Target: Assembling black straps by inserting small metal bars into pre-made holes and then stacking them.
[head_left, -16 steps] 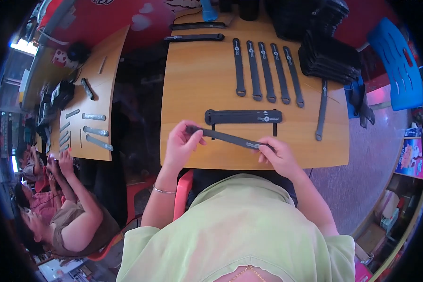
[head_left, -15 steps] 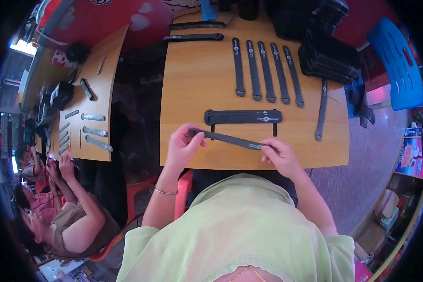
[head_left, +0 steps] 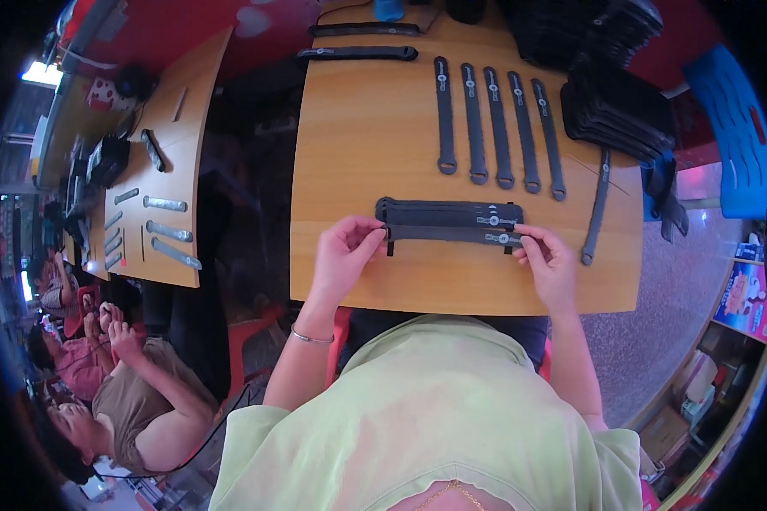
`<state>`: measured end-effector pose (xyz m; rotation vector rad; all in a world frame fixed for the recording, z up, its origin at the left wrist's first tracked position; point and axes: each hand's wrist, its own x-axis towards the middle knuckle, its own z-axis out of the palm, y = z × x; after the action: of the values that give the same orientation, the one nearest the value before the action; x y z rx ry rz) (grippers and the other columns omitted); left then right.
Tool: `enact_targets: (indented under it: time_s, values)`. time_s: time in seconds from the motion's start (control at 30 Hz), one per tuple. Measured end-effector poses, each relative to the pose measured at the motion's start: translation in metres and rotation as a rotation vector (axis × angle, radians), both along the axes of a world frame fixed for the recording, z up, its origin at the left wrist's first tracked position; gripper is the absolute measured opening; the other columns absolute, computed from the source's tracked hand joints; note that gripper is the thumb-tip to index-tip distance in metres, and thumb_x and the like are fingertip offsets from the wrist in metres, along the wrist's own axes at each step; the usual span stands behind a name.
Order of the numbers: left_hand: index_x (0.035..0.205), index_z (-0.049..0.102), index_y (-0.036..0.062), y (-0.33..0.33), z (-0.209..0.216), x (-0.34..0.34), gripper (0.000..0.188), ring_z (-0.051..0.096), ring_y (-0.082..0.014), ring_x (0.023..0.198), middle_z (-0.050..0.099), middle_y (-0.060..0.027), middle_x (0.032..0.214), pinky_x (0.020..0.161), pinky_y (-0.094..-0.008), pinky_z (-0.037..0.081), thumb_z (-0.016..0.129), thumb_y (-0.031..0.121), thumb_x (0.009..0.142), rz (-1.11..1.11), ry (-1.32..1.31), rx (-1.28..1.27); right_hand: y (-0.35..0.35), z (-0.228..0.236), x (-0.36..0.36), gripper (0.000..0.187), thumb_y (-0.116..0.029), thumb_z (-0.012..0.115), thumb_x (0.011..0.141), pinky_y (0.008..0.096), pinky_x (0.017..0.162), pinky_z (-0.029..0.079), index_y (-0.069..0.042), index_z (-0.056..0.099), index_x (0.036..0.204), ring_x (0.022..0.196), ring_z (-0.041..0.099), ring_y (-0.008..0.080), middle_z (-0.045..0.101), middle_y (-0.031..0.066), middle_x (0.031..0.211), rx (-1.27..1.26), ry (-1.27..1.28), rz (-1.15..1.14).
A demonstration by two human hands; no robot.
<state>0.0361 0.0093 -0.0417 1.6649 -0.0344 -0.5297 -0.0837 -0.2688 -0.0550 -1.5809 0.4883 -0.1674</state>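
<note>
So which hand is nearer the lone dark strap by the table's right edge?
Right. The right hand is just left of the lone dark strap's near end, not touching it; the left hand is much farther left, at the held strap's other end.

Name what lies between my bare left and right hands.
A long dark-grey strap, pinched by the left hand and right hand, in the head view.

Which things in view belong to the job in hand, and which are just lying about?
Belongs to the job:
dark grey strap, pinched by the left grip and right grip
overlapping straps just beyond it
probably the five straps in a row

Seemingly just lying about:
blue slatted chair
piled black items, though their use is unclear
</note>
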Motion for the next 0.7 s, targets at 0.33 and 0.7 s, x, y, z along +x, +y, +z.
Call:
enact_targets:
  time_s: [0.33,0.7]
  values:
    - [0.092,0.062,-0.0028,-0.002,-0.014,0.013,0.011,0.053,-0.0026,0.059,0.062,0.0005,0.074,0.052,-0.0177,0.044,0.065,0.003,0.084,0.045,-0.079,0.098,0.005,0.0,0.011,0.016,-0.001,0.064,0.085,0.0178,0.054,0.043,-0.002,0.053,0.097,0.061,0.054,0.0045,0.057,-0.0004,0.078,-0.024,0.009,-0.087]
    - [0.088,0.061,-0.0021,-0.005,-0.018,0.014,0.008,0.051,-0.0012,0.056,0.06,0.001,0.072,0.048,-0.0169,0.043,0.066,0.002,0.083,0.096,-0.098,0.091,0.008,-0.004,0.016,0.018,-0.002,0.067,0.083,0.0184,0.051,0.042,-0.002,0.051,0.092,0.058,0.053,0.005,0.056,-0.0005,0.074,-0.108,0.03,-0.138]
